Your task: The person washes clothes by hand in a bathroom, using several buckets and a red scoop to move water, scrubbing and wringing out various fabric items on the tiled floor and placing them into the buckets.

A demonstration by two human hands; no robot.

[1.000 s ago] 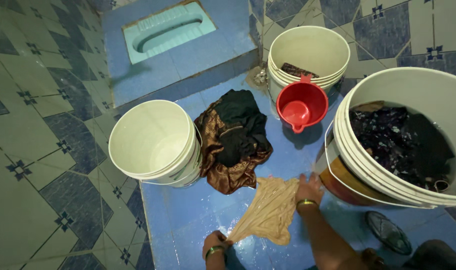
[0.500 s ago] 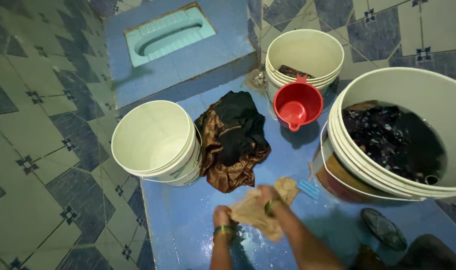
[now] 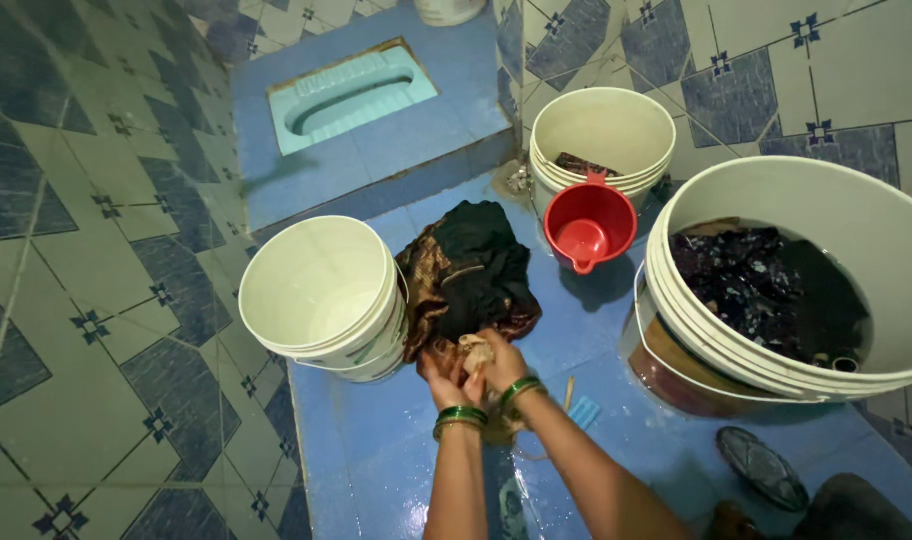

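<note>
— So, how are your hands set?

— Both arms reach forward over the wet blue floor (image 3: 376,440), wrists close together. My left hand (image 3: 444,383) and my right hand (image 3: 501,365) are both clenched on a bunched beige cloth (image 3: 475,352), knuckles up, green bangles at each wrist.

— And where is that cloth?

— Squeezed between my hands, touching the near edge of the dark brown-and-black cloth pile (image 3: 468,270), just beside the empty white bucket (image 3: 321,290). A small blue brush (image 3: 584,411) lies near my right forearm.
</note>
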